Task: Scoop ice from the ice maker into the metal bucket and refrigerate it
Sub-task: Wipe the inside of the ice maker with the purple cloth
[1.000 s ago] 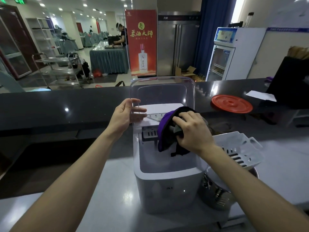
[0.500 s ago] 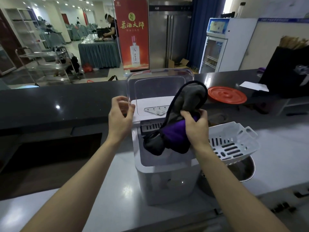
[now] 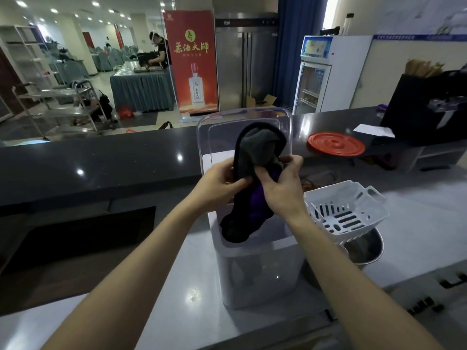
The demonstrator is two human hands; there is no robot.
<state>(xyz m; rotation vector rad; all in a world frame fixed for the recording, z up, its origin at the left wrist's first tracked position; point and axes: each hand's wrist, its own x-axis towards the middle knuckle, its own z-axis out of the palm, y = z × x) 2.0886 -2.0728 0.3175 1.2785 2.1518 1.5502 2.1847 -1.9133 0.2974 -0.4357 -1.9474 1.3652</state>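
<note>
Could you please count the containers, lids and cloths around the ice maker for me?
Containers: 2, white basket, metal bucket
Lids: 2, red lid, clear ice-maker lid
Cloths: 1, grey and purple cloth
Total: 5

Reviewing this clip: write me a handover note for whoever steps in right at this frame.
Left hand: grips the grey and purple cloth.
Right hand: grips the same cloth, above the open ice maker, whose clear lid stands up.
The white slotted basket sits tilted on the metal bucket, right of the ice maker.
Done: lid open, basket outside the machine. No ice shows in the basket or in the visible part of the bucket.
Left: put the cloth down, scoop ice into the bucket, refrigerate it.
</note>
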